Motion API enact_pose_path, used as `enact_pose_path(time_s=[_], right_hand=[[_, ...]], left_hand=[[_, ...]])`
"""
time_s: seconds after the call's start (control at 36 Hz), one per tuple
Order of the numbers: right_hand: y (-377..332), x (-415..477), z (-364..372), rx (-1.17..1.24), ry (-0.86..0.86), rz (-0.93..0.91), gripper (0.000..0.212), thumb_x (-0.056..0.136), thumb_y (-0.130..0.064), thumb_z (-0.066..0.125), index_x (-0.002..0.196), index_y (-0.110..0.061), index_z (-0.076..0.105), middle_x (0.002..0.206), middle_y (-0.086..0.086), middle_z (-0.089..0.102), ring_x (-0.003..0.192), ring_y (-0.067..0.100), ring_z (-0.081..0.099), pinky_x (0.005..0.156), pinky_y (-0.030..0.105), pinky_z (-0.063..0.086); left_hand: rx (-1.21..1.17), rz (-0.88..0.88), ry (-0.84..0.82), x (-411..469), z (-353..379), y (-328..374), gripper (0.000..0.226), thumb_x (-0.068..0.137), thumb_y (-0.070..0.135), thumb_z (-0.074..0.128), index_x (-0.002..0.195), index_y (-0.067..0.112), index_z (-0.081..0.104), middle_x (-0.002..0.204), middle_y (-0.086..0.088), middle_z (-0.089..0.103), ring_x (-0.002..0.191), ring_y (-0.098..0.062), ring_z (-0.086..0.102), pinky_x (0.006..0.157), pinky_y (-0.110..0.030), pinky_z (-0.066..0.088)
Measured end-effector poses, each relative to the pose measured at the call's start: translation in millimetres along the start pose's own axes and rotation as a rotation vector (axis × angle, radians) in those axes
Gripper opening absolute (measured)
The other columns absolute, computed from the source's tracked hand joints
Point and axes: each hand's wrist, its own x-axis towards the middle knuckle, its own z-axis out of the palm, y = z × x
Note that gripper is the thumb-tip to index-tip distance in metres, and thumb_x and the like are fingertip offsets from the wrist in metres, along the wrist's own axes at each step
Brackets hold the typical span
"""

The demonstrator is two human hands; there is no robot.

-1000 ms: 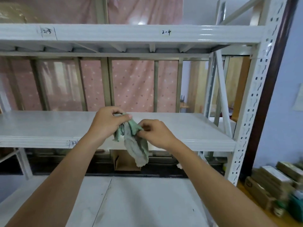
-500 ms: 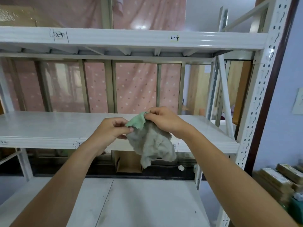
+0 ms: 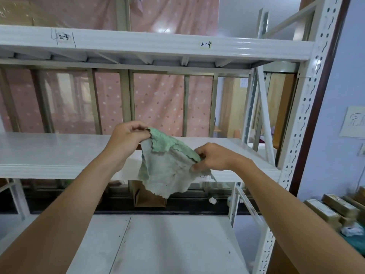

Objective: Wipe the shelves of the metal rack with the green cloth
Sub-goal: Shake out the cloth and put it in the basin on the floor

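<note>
Centre frame, before the metal rack's [image 3: 302,107] middle shelf [image 3: 59,153]: green cloth [image 3: 167,167] spread between left hand [image 3: 128,138] and right hand [image 3: 212,156], each pinching an upper corner, fingers closed.

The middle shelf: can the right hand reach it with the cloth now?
Probably yes. The right hand pinches the green cloth in front of the middle shelf, nothing lies between; but the left hand also holds the cloth.

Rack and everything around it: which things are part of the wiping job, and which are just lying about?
Part of the job: green cloth, left hand, right hand, middle shelf, lower shelf.

Lying about: cardboard box, stacked packages, wall note.
</note>
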Motion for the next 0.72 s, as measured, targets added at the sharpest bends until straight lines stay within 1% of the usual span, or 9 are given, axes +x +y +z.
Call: enact_pose_path(time_s=[0.06,0.17,0.28,0.33,0.42,0.47,0.53,0.64,0.72], right_hand=[[11.6,-1.2,2.7,0.084,-0.01,0.046,0.015,0.076,-0.035,0.081,0.081,-0.023,0.072,0.076,-0.003,0.071,0.073,0.02,0.064,0.073,0.037,0.05],[27.2,-2.5,1.5,0.264,0.022,0.075,0.004,0.082,-0.022,0.076,0.084,-0.018,0.075,0.083,-0.001,0.076,0.087,0.021,0.069,0.089,0.039,0.049],[27.4,-0.9,-5.7,0.345,0.03,0.062,0.007,0.086,-0.019,0.071,0.09,-0.017,0.076,0.085,0.005,0.072,0.08,0.013,0.062,0.084,0.033,0.046],[17.5,0.5,-7.0,0.331,-0.009,0.046,0.017,0.086,-0.022,0.072,0.103,-0.024,0.073,0.09,-0.009,0.074,0.089,0.009,0.067,0.091,0.031,0.049],[-12.1,4.6,4.1,0.416,-0.048,0.005,0.051,0.078,-0.037,0.081,0.123,-0.027,0.059,0.108,-0.009,0.074,0.1,0.008,0.069,0.096,0.031,0.052],[-34.0,10.8,19.4,0.441,-0.038,-0.033,0.063,0.074,-0.042,0.085,0.128,-0.028,0.056,0.112,-0.008,0.071,0.1,0.009,0.069,0.095,0.032,0.054],[-51.9,17.5,39.9,0.487,-0.026,-0.042,0.061,0.073,-0.038,0.087,0.125,-0.023,0.059,0.108,-0.005,0.072,0.098,0.015,0.071,0.094,0.036,0.055],[-66.5,25.2,82.3,0.587,0.056,-0.035,0.043,0.07,-0.032,0.083,0.106,-0.013,0.067,0.092,0.005,0.073,0.091,0.027,0.07,0.095,0.053,0.052],[-71.1,24.5,101.8,0.685,0.108,-0.019,0.048,0.067,-0.039,0.082,0.108,-0.019,0.066,0.103,0.008,0.072,0.099,0.027,0.069,0.094,0.049,0.054]], left_hand=[[0.016,0.005,0.007,3.2,-3.5,3.8,0.015,0.092,0.006,0.065,0.09,0.013,0.078,0.085,-0.007,0.075,0.076,-0.019,0.069,0.068,-0.033,0.056],[0.019,-0.027,0.022,9.1,-12.6,7.2,0.017,0.093,0.007,0.064,0.088,0.015,0.078,0.087,-0.01,0.075,0.074,-0.018,0.069,0.062,-0.029,0.055],[0.035,-0.038,0.059,11.2,-16.2,6.3,0.015,0.092,0.009,0.065,0.089,0.015,0.079,0.092,-0.012,0.077,0.079,-0.019,0.07,0.063,-0.029,0.054],[0.092,0.008,0.058,11.2,-13.7,8.6,0.015,0.09,0.01,0.068,0.086,0.019,0.08,0.088,-0.003,0.078,0.085,-0.016,0.071,0.07,-0.029,0.052],[0.267,0.097,0.009,13.1,-6.0,16.6,0.014,0.087,0.012,0.072,0.084,0.024,0.08,0.085,0.008,0.077,0.085,-0.008,0.069,0.078,-0.027,0.053],[0.415,0.137,-0.059,15.3,0.2,24.9,0.015,0.087,0.015,0.073,0.083,0.029,0.078,0.083,0.015,0.073,0.083,-0.002,0.066,0.072,-0.02,0.049],[0.509,0.158,-0.114,18.5,4.0,32.3,0.013,0.09,0.016,0.072,0.088,0.028,0.077,0.083,0.018,0.07,0.081,0.003,0.061,0.067,-0.015,0.041],[0.528,0.144,-0.121,26.9,-2.7,37.6,0.012,0.09,0.011,0.072,0.098,0.016,0.079,0.084,0.011,0.068,0.077,0.007,0.055,0.065,-0.01,0.037],[0.509,0.103,-0.091,29.9,-16.2,35.9,0.01,0.088,0.011,0.072,0.095,0.014,0.08,0.089,0.004,0.074,0.081,-0.005,0.063,0.066,-0.017,0.043]])
